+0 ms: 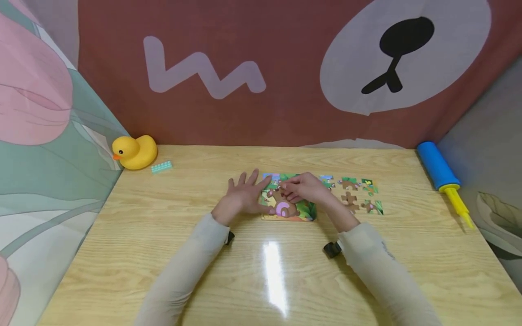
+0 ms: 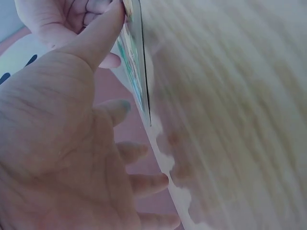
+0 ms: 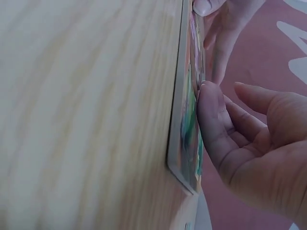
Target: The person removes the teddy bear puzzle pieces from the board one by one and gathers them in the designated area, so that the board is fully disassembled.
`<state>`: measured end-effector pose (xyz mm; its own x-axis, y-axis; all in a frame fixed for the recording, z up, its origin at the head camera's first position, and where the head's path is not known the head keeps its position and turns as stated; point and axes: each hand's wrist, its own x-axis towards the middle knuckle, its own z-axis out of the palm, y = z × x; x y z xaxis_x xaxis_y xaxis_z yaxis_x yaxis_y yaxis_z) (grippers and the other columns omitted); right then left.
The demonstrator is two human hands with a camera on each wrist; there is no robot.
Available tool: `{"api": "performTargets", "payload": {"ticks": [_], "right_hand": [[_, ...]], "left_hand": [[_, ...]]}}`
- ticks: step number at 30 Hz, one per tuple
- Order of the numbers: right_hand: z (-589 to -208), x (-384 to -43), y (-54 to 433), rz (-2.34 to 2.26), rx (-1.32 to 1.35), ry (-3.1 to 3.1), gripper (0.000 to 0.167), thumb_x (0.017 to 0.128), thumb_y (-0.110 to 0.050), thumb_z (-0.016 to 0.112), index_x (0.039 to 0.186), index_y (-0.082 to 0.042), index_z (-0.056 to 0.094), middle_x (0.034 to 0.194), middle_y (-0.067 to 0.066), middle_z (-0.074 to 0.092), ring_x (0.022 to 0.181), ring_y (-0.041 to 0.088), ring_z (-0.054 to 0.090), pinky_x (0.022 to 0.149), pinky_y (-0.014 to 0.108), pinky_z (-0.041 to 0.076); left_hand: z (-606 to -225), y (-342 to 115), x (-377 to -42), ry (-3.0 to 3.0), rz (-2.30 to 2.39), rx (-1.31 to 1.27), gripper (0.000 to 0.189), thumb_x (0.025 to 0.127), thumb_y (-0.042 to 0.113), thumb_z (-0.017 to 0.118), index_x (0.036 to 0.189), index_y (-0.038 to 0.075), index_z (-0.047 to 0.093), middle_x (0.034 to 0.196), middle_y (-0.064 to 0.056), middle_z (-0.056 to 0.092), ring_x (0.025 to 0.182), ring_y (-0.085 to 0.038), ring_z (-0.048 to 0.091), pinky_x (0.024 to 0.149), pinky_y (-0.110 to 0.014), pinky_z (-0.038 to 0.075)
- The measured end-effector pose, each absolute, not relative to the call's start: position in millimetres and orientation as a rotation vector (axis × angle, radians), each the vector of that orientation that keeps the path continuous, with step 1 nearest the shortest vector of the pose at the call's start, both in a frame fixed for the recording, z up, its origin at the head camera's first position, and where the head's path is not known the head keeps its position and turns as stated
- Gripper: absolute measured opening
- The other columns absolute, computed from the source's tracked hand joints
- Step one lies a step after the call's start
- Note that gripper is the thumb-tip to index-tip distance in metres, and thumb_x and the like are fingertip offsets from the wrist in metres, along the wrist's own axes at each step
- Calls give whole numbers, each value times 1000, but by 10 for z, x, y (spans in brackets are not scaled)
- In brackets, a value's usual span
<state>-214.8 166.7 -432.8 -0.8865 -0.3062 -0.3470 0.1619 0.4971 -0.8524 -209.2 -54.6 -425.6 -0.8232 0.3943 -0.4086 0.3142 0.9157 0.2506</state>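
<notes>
A colourful jigsaw puzzle (image 1: pixel 307 212) with a brown bear picture lies flat on the wooden table. My left hand (image 1: pixel 244 198) spreads its fingers along the puzzle's left side, its thumb resting on the lower left part. From the right, my right hand (image 1: pixel 306 186) reaches over the puzzle and covers part of it. In the right wrist view, the thumb (image 3: pixel 211 112) touches the puzzle surface, while another fingertip stands apart from it. No piece shows between them. Several loose puzzle pieces (image 1: pixel 349 202) lie right of the puzzle, one of them partly behind the right hand.
At the back left sit a yellow toy duck (image 1: pixel 140 153) and a mint toy brick (image 1: pixel 161 167). A blue and yellow toy pump (image 1: pixel 439 167) lies at the right edge. A brown printed cloth (image 1: pixel 285 117) hangs behind the table (image 1: pixel 228 280).
</notes>
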Motion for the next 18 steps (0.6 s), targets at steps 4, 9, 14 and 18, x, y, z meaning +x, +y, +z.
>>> {"api": "performTargets", "payload": {"ticks": [4, 9, 14, 18], "right_hand": [[-4342, -2171, 1630, -1340, -115, 2304, 33, 103, -23, 60, 128, -3, 70, 108, 17, 75, 85, 19, 73, 76, 33, 63], [-4340, -2162, 1608, -1313, -109, 2320, 32, 102, -21, 60, 127, -4, 71, 107, 16, 76, 84, 18, 72, 76, 33, 62], [-4345, -2157, 1614, -1287, -154, 2344, 29, 103, -22, 59, 119, -4, 75, 103, 15, 75, 84, 20, 72, 75, 33, 62], [-4360, -2153, 1627, -1290, -166, 2343, 28, 103, -22, 57, 116, -5, 77, 104, 14, 74, 86, 21, 71, 76, 33, 62]], "left_hand": [[-4252, -560, -2115, 2600, 241, 519, 107, 82, 76, 64, 163, 40, 5, 173, -4, -8, 158, -40, -2, 122, -70, 2], [-4254, -561, -2115, 2583, 228, 490, 106, 82, 77, 63, 163, 41, 5, 173, -4, -9, 158, -42, -4, 122, -70, 2], [-4243, -555, -2109, 2569, 187, 454, 103, 83, 78, 60, 162, 43, 4, 173, -4, -9, 157, -43, -7, 121, -72, 5], [-4236, -544, -2105, 2567, 146, 441, 102, 84, 79, 58, 162, 43, 4, 173, -4, -8, 158, -42, -7, 121, -72, 7]]}}
